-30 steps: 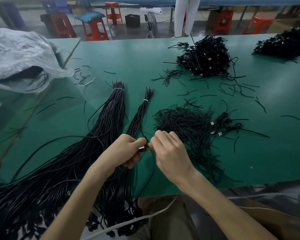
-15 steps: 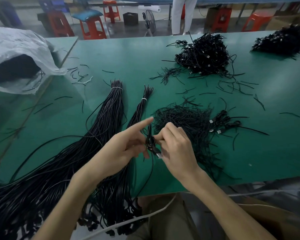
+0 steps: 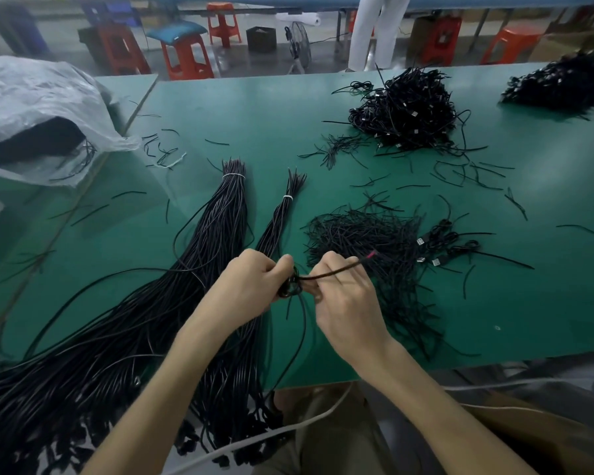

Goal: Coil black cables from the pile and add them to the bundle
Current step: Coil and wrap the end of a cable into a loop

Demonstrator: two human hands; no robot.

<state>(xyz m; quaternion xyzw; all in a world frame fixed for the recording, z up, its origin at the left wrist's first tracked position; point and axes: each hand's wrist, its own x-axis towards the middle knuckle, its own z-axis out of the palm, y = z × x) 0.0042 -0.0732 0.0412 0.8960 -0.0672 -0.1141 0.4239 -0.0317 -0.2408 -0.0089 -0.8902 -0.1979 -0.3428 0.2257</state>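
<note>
My left hand [image 3: 251, 282] grips a small coil of black cable [image 3: 290, 286] above the near part of the green table [image 3: 254, 111]. My right hand [image 3: 347, 296] pinches a thin black tie [image 3: 336, 270] that sticks out to the right from the coil; its far tip looks reddish. The cable's loose end hangs down between my hands. A large tied bundle of long black cables [image 3: 199, 255] lies to the left, with a thinner tied bundle [image 3: 282, 217] beside it. A pile of coiled cables [image 3: 405, 114] sits at the back.
A heap of thin black ties [image 3: 364, 241] lies right of my hands, with a few coiled cables [image 3: 446, 245] beyond it. Another black pile [image 3: 563, 87] is at the far right. A plastic bag [image 3: 38, 111] lies far left. Stools stand behind the table.
My left index finger was stretched out and has now curled round the coil. The right hand has drawn a tie out to the right of the coil. Both hands stayed in place.
</note>
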